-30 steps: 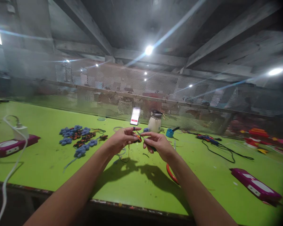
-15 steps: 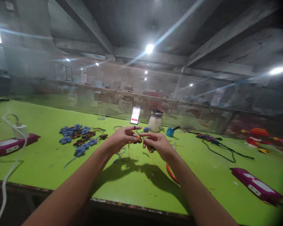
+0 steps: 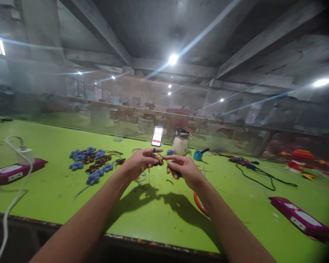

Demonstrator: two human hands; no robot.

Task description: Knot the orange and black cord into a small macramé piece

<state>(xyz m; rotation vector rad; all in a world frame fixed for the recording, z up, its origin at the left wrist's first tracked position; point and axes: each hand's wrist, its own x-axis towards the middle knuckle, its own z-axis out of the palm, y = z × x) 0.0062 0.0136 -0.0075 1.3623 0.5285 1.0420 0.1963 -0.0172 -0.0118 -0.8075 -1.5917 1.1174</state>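
My left hand (image 3: 139,161) pinches a small orange-and-black crochet piece (image 3: 159,160) between thumb and fingers, with dark yarn wrapped round its raised index finger. My right hand (image 3: 185,168) is closed on a crochet hook (image 3: 177,174), whose dark handle shows below the palm; its tip meets the piece. Loose yarn (image 3: 146,182) hangs from the left hand towards the green table (image 3: 153,223). Left of the hands lie several blue crochet flowers (image 3: 94,177) and several orange-and-black ones (image 3: 95,166).
A phone (image 3: 157,138) stands behind the hands, near a white jar (image 3: 180,143) and a blue pot (image 3: 197,155). Red-handled scissors (image 3: 199,204) lie partly under my right forearm. Purple power strips (image 3: 298,217) sit at both sides. A glue gun with a cable (image 3: 242,162) lies at right.
My hands stay almost in place, working close together on the crochet piece. The piece tilts slightly, and the whole view shifts a little.
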